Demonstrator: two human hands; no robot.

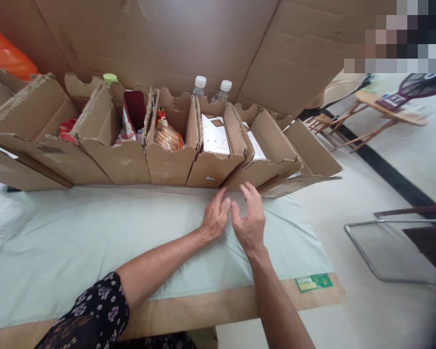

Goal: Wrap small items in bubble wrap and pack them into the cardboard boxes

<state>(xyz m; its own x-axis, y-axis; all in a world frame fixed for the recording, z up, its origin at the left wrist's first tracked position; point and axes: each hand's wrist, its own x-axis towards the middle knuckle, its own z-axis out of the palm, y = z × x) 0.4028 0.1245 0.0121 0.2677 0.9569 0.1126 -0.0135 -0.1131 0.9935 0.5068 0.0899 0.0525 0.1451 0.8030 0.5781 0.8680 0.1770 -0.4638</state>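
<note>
My left hand [216,215] and my right hand [250,213] hover close together over the pale green cloth [131,218], thumbs nearly touching. Both have their fingers apart and hold nothing. Just beyond them stands a row of cut-open cardboard boxes [218,169]. One box holds a clear bag of long tan snacks [169,133]. White printed cartons [215,134] sit in the boxes to its right. Farther left, a dark red package [134,106] and a bright red packet [68,129] show partly inside their boxes; the lower parts are hidden.
Behind the row rise a tall cardboard panel [203,43] and two white-capped bottles [200,83]. Clear plastic wrap [3,218] lies at left. The table's wooden edge [203,308] runs along the front. At right are a metal chair frame [359,252], a fan [421,85] and another person.
</note>
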